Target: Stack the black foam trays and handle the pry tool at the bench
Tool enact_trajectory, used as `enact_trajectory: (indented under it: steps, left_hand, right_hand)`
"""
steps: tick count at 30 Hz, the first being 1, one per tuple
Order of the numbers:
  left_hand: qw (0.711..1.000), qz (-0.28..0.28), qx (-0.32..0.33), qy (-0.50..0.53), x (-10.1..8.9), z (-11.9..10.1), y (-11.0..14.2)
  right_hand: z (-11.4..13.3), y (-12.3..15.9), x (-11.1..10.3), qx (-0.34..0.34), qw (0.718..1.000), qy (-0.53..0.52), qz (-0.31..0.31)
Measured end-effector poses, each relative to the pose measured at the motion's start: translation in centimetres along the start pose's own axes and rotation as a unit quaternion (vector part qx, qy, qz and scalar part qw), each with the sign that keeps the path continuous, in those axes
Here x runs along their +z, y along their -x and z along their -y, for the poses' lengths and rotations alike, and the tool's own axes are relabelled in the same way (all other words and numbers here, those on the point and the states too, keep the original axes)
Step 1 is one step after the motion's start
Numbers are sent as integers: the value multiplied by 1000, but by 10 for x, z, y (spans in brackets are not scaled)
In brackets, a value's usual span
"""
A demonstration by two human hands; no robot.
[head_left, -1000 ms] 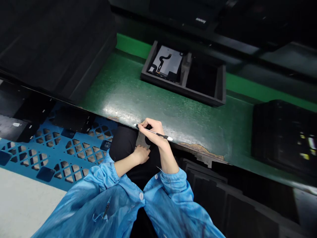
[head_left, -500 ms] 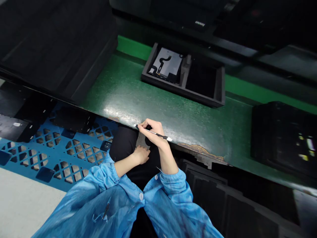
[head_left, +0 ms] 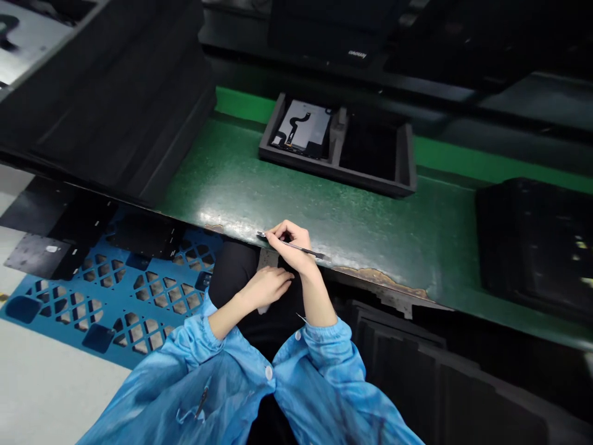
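Note:
My right hand [head_left: 293,242] is at the front edge of the green bench top [head_left: 222,173], its fingers closed around a thin pen-like tool [head_left: 303,250]. The tool lies slanted across the hand, with a pale tip to the left and a dark end to the right; its exact kind cannot be made out. Lower and a little to the left, my left hand [head_left: 267,288] is over my lap with its fingers loosely stretched toward the right wrist. Nothing shows in it. Further back, a dark foam tray [head_left: 336,168] holds a silvery panel [head_left: 308,123] with a black ribbon cable in its left compartment.
A large black box [head_left: 139,105] stands at the left of the bench, and a black bulky object [head_left: 532,241] at the right. Dark flat panels [head_left: 55,210] lie on a blue lattice pallet [head_left: 111,346] below. Dark stacked trays [head_left: 407,371] are under the bench.
My left hand has risen toward the right hand, and its fingers have straightened. The right hand keeps the tool, which has turned slightly. The view has shifted a little.

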State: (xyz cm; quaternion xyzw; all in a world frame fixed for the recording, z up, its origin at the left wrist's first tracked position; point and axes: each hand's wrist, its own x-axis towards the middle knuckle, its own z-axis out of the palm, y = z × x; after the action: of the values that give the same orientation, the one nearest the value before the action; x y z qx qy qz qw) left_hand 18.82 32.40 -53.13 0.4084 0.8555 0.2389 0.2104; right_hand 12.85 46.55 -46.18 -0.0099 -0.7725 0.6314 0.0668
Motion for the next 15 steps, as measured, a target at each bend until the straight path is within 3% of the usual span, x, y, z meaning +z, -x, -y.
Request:
enact_trajectory:
  steps: [3, 5, 7, 10, 12, 15]
  left_hand:
    - [981, -194, -4, 13, -26, 7, 22]
    - [940, -337, -52, -16, -42, 16, 35]
    - [896, -425, -112, -68, -56, 27, 43]
    - [889, -407, -151, -142, -68, 43, 45]
    - [895, -391, -141, -159, -69, 50, 44]
    - [887, -420, -116, -154, -66, 53, 41]
  right_hand:
    - [-4, -2, -1, 8, 1000, -25, -11]
    - [-7, -3, -1, 8, 999, -39, -18]
    - [-8, -4, -2, 4, 999, -46, -19]
    - [-9, -4, -2, -3, 999, -48, -18]
    - [-9, -3, -2, -4, 998, -51, -19]
    - [-10, -3, -2, -4, 998, -56, -17]
